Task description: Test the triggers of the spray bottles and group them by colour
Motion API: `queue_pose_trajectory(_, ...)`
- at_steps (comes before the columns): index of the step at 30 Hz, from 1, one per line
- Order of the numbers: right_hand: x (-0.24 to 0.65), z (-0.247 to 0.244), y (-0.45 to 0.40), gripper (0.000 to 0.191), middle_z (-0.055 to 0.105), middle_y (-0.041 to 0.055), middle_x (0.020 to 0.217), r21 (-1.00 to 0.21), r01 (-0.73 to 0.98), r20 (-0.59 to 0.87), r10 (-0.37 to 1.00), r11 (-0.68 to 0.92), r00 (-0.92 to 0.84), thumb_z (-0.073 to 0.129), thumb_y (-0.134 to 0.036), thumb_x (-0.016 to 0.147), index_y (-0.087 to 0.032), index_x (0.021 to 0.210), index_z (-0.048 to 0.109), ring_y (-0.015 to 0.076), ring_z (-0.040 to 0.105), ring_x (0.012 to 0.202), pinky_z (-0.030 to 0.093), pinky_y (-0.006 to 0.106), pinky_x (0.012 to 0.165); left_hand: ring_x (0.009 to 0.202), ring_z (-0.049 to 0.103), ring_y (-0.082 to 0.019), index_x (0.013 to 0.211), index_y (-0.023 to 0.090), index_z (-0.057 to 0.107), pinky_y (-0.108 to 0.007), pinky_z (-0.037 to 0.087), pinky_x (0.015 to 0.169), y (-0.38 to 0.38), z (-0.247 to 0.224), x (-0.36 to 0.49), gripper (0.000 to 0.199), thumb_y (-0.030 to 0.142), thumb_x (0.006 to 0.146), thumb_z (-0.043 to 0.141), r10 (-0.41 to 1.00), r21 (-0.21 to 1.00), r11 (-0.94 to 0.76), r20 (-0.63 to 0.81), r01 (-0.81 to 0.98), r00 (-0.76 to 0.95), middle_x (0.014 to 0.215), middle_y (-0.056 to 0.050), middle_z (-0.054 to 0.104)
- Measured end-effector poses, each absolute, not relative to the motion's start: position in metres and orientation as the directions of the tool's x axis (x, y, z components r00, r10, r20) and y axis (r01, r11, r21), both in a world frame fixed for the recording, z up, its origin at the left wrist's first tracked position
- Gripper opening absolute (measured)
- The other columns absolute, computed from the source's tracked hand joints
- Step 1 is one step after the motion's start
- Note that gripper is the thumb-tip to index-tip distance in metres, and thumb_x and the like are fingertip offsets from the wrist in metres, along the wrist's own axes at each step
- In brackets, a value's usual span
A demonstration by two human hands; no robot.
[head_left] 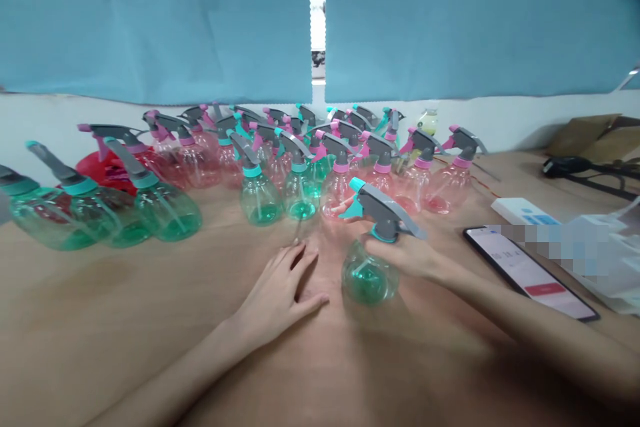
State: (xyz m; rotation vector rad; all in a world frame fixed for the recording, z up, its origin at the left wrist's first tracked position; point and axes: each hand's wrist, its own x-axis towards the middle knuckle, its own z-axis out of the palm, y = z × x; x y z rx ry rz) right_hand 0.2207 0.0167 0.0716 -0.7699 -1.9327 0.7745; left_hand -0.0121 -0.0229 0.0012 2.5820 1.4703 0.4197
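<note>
Left hand [273, 297] resting released; right hand [405, 255] gripping the near bottle [370, 281].
The left hand is lying palm down on the tabletop [100, 327], fingers spread, apparently for support. The near bottle is sitting between the hands, before the rear bottles; base contact is unclear. The right hand is wrapping its neck from the side, forearm angling inward, probably because the narrowing offers secure purchase.

1 head view, facing forward, down across table [125, 307].
</note>
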Motion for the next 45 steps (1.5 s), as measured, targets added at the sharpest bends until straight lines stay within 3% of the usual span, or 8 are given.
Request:
queue_pose_trajectory(5, 0.2248, 0.0732, 0.0139, 0.025, 0.065, 0.0012, 0.084, -0.758, 0.373, 0.401, 0.834, 0.535, -0.379, 0.051, -0.020, 0.068, -0.026, 0.091, 0.059, 0.0197, 0.062, 0.074, 0.053, 0.034, 0.063, 0.133, 0.038, -0.037, 0.138, 0.023, 0.047, -0.056, 0.035, 0.106, -0.0229, 0.0008, -0.0111, 0.061, 0.055, 0.087, 0.058, 0.855, 0.270, -0.518, 0.173, 0.812, 0.488, 0.146, -0.015, 0.041)
queue_pose_trajectory(10, 0.2249, 0.0737, 0.0132, 0.019, 0.056, -0.0032, 0.066, -0.791, 0.336, 0.380, 0.841, 0.511, -0.384, 0.047, -0.022, 0.064, -0.024, 0.081, 0.055, 0.0113, 0.045, 0.050, 0.041, 0.028, 0.048, 0.135, 0.037, -0.035, 0.141, 0.023, 0.044, -0.056, 0.032, 0.108, -0.0224, 0.0000, -0.0123, 0.062, 0.055, 0.088, 0.057, 0.848, 0.274, -0.530, 0.180, 0.803, 0.498, 0.147, -0.014, 0.041)
queue_pose_trajectory(16, 0.2240, 0.0748, 0.0135, 0.019, 0.058, -0.0021, 0.067, -0.794, 0.252, 0.444, 0.811, 0.553, -0.380, 0.048, -0.020, 0.063, -0.025, 0.078, 0.057, 0.0160, 0.057, 0.063, 0.048, 0.031, 0.061, 0.137, 0.034, -0.034, 0.142, 0.019, 0.041, -0.054, 0.029, 0.110, -0.0224, -0.0004, -0.0126, 0.064, 0.054, 0.090, 0.053, 0.852, 0.245, -0.523, 0.141, 0.816, 0.504, 0.149, -0.016, 0.038)
queue_pose_trajectory(21, 0.2232, 0.0724, 0.0139, 0.045, 0.069, 0.0025, 0.094, -0.834, 0.287, 0.354, 0.856, 0.471, -0.376, 0.047, -0.021, 0.063, -0.026, 0.106, 0.061, 0.0182, 0.063, 0.066, 0.051, 0.033, 0.058, 0.138, 0.032, -0.034, 0.142, 0.019, 0.041, -0.053, 0.028, 0.111, -0.0221, -0.0013, -0.0127, 0.062, 0.053, 0.091, 0.052, 0.847, 0.230, -0.531, 0.143, 0.815, 0.512, 0.150, -0.015, 0.038)
queue_pose_trajectory(25, 0.2233, 0.0670, 0.0147, 0.054, 0.071, 0.0051, 0.099, -0.849, 0.296, 0.325, 0.873, 0.438, -0.363, 0.049, -0.022, 0.064, -0.025, 0.118, 0.057, 0.0246, 0.068, 0.088, 0.055, 0.036, 0.068, 0.138, 0.033, -0.034, 0.142, 0.019, 0.040, -0.053, 0.028, 0.111, -0.0225, -0.0013, -0.0129, 0.062, 0.054, 0.092, 0.050, 0.848, 0.238, -0.530, 0.142, 0.814, 0.510, 0.149, -0.015, 0.039)
queue_pose_trajectory(30, 0.2219, 0.0672, 0.0148, 0.038, 0.071, 0.0037, 0.090, -0.806, 0.296, 0.395, 0.838, 0.513, -0.376, 0.049, -0.022, 0.067, -0.026, 0.101, 0.066, 0.0252, 0.067, 0.091, 0.053, 0.043, 0.083, 0.139, 0.033, -0.032, 0.142, 0.019, 0.040, -0.052, 0.029, 0.111, -0.0233, -0.0005, -0.0127, 0.060, 0.052, 0.092, 0.051, 0.851, 0.231, -0.525, 0.141, 0.819, 0.506, 0.149, -0.015, 0.039)
queue_pose_trajectory(36, 0.2226, 0.0683, 0.0147, 0.017, 0.067, 0.0023, 0.077, -0.781, 0.352, 0.394, 0.844, 0.516, -0.364, 0.050, -0.024, 0.068, -0.028, 0.079, 0.063, 0.0235, 0.065, 0.078, 0.054, 0.040, 0.077, 0.138, 0.033, -0.033, 0.140, 0.019, 0.043, -0.052, 0.029, 0.111, -0.0230, 0.0011, -0.0119, 0.058, 0.052, 0.092, 0.051, 0.848, 0.228, -0.530, 0.148, 0.817, 0.508, 0.149, -0.014, 0.039)
queue_pose_trajectory(45, 0.2233, 0.0696, 0.0152, 0.017, 0.068, 0.0022, 0.090, -0.798, 0.313, 0.385, 0.835, 0.515, -0.394, 0.050, -0.021, 0.067, -0.026, 0.079, 0.060, 0.0238, 0.065, 0.090, 0.054, 0.037, 0.077, 0.138, 0.034, -0.033, 0.140, 0.017, 0.044, -0.052, 0.029, 0.111, -0.0218, 0.0000, -0.0123, 0.058, 0.051, 0.093, 0.049, 0.847, 0.207, -0.531, 0.133, 0.821, 0.515, 0.149, -0.016, 0.040)
